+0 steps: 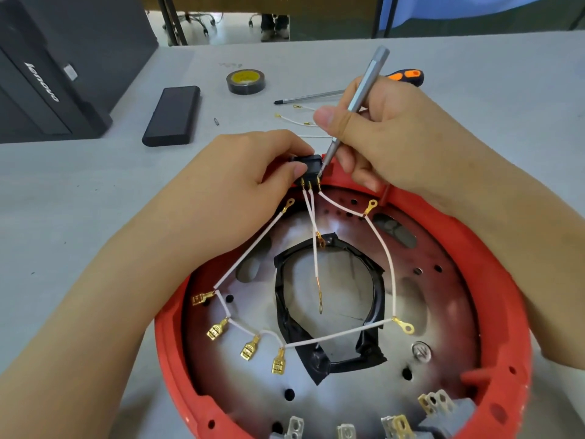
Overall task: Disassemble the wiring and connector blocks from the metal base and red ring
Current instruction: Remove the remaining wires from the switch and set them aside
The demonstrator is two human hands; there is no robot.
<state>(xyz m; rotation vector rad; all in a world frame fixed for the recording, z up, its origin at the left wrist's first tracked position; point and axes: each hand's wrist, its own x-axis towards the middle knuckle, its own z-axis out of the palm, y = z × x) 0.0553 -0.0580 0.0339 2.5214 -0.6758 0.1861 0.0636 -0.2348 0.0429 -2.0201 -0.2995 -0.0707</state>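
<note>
Connector block (pixel 305 166) at far rim of red ring (pixel 493 280) on worktop (pixel 79 201) | left hand (pixel 240 175) fingers pinch block | right hand (pixel 389 137) fingers grip silver screwdriver (pixel 354 106), tip at block terminals | white wires (pixel 383 248) trail over metal base (pixel 443 296)

I'm at an office-style workbench: a pale grey table (pixel 474 74), a black Lenovo computer tower (pixel 47 74), an orange-handled screwdriver (pixel 408 77), a black tape roll (pixel 246 81).

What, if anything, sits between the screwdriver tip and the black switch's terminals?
Nothing visible. The right hand holds the silver screwdriver with its tip at the black switch, gripped by the left hand; the white wires hang below it.
</note>
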